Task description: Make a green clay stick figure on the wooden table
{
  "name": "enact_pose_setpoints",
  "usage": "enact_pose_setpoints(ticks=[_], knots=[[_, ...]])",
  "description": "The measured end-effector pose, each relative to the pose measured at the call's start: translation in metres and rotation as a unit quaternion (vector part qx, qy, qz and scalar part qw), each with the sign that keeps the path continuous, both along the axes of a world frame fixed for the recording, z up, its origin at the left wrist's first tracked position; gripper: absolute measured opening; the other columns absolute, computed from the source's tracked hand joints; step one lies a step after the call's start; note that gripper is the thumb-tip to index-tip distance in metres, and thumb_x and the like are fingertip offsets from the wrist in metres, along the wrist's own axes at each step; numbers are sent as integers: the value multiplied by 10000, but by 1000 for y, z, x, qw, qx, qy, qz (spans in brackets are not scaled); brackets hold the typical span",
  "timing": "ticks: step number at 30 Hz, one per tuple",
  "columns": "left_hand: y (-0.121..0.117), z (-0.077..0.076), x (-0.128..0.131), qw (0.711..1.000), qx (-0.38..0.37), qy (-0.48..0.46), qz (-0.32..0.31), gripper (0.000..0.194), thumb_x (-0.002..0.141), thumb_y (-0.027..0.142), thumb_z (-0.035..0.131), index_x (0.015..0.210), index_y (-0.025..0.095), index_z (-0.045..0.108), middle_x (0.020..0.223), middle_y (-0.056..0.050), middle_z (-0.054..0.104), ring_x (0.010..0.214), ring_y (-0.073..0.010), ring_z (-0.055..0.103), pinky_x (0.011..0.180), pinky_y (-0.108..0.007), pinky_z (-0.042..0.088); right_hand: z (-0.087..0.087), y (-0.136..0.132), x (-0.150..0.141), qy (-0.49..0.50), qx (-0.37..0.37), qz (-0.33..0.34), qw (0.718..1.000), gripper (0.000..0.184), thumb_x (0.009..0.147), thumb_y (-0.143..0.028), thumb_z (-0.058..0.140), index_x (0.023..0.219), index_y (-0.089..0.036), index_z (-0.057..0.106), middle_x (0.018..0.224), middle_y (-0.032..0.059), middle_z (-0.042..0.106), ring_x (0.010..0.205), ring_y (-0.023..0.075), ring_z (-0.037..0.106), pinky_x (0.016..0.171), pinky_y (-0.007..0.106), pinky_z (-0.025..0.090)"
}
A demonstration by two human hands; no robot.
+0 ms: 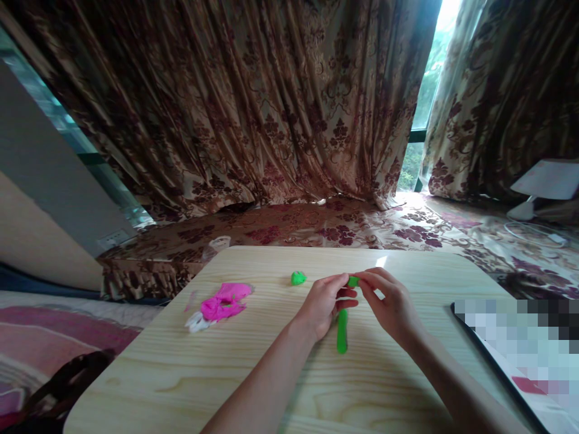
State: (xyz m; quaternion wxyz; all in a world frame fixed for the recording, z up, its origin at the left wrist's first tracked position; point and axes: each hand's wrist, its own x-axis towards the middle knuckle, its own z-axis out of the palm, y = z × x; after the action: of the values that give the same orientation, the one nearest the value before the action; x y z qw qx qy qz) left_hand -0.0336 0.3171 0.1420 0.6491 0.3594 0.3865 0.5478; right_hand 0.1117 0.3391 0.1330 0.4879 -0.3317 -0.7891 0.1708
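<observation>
Between the fingertips of both hands is a small piece of green modelling clay (353, 281), held just above the table. My left hand (322, 301) pinches it from the left, its lower fingers curled. From the right, my right hand (391, 301) grips the same piece with thumb and fingers. A green clay strip (342, 333) lies lengthwise on the table below the hands, its far end partly hidden by my left hand. Further left sits a small green clay lump (298, 278), apart from both hands.
A pink crumpled piece (225, 301) with a white bit (198, 322) lies on the left of the wooden table (253, 374). A dark-edged device with a blurred screen (520, 355) is at the right. Beyond are a curtain (271, 108) and a white lamp (547, 179).
</observation>
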Motion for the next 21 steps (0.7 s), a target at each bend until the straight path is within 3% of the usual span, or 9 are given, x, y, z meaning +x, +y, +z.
enact_pose_setpoints(ticks=[6,11,15,18,21], knots=[[-2,0,4,1000,16,2,-4,238,756,296,590,923,130,631,763,-42,612,590,-74,560,613,-209,486,5,-4,-3,49,26,-37,998,122,833,-161,496,895,-190,596,836,31,560,762,146,548,680,272,456],[-3,3,7,999,22,-35,-25,252,789,309,544,925,114,629,815,-65,629,686,-101,590,662,-218,501,1,-5,-5,13,42,-51,998,129,823,-164,509,897,-203,607,871,42,547,819,168,531,719,308,452],[-3,5,10,998,11,-57,6,224,762,242,583,939,110,617,862,-80,642,698,-101,600,654,-204,509,0,-3,-4,-22,53,-58,997,129,811,-185,529,864,-219,640,879,50,539,845,190,519,738,338,450],[0,4,6,997,-20,-69,26,189,753,182,576,921,104,612,803,-75,636,656,-105,601,642,-224,517,3,-2,-3,-3,37,-24,999,212,829,-192,507,1012,-236,604,925,48,562,863,182,535,766,338,460],[2,3,1,996,-34,-74,46,178,760,157,549,925,118,602,671,-21,580,553,-78,550,621,-248,516,4,-2,-2,42,17,-35,998,311,855,-182,453,1156,-240,511,1040,58,560,884,170,553,807,346,461]])
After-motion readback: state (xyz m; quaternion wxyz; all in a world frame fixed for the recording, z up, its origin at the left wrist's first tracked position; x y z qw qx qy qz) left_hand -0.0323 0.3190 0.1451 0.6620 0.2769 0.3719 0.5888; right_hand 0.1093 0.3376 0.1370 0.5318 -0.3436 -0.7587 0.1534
